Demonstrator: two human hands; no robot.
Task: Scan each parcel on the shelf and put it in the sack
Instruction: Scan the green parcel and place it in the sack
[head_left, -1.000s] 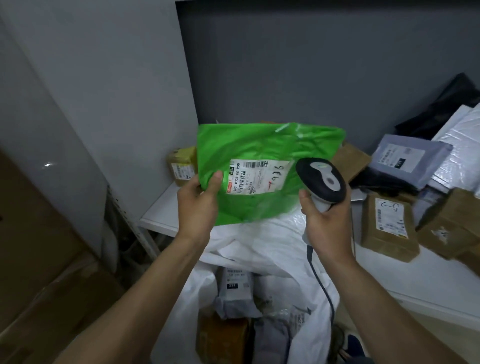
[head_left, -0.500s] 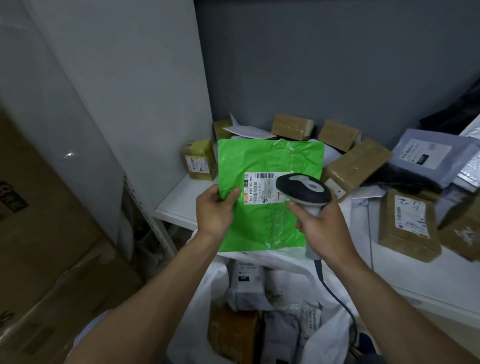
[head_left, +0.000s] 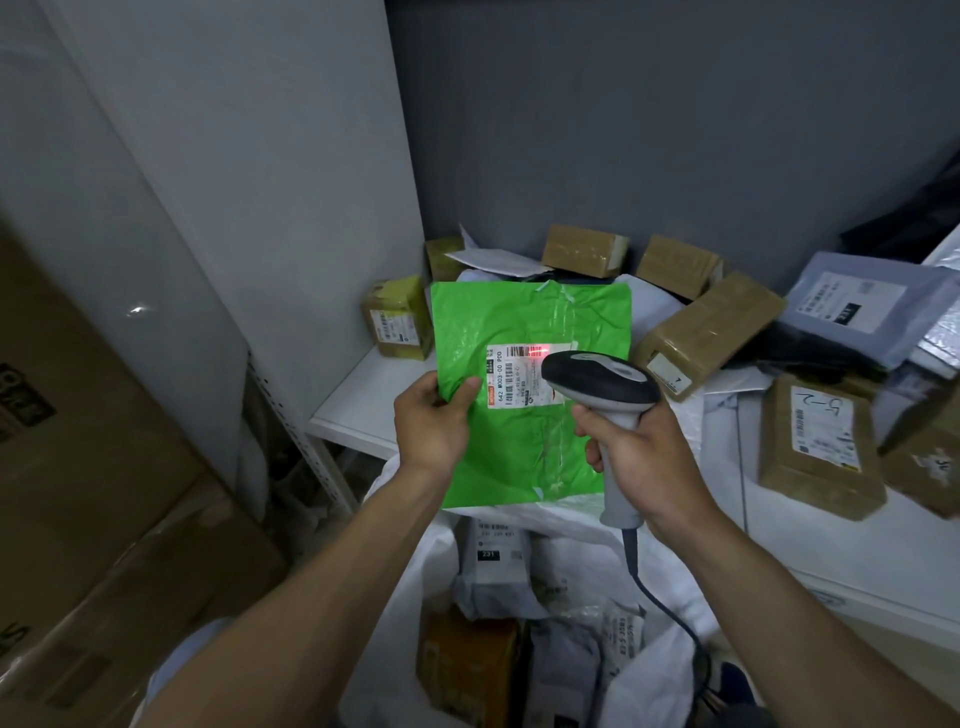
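Hardly anything has moved since half a second ago: parcel and scanner sit where they were, and only a red light (head_left: 537, 351) has come onto the barcode. The green parcel (head_left: 519, 462) is at the centre of the frame, upright, above the open white sack (head_left: 571, 519) and in front of the shelf (head_left: 353, 415). Its white label (head_left: 511, 382) reads "642 M003-00 PDD" (the smaller print is too fine to read).

The left hand (head_left: 431, 426) pinches the parcel's left edge, with the thumb on the front just beside the label. The right hand (head_left: 644, 457) is curled round the handle of the scanner (head_left: 597, 384), whose dark head overlaps the label's right end.

Lower in the frame, a grey parcel (head_left: 493, 571) in the sack shows "231" on a black patch. At the right, a brown box (head_left: 821, 457) on the shelf bears handwritten marks I cannot read with certainty.
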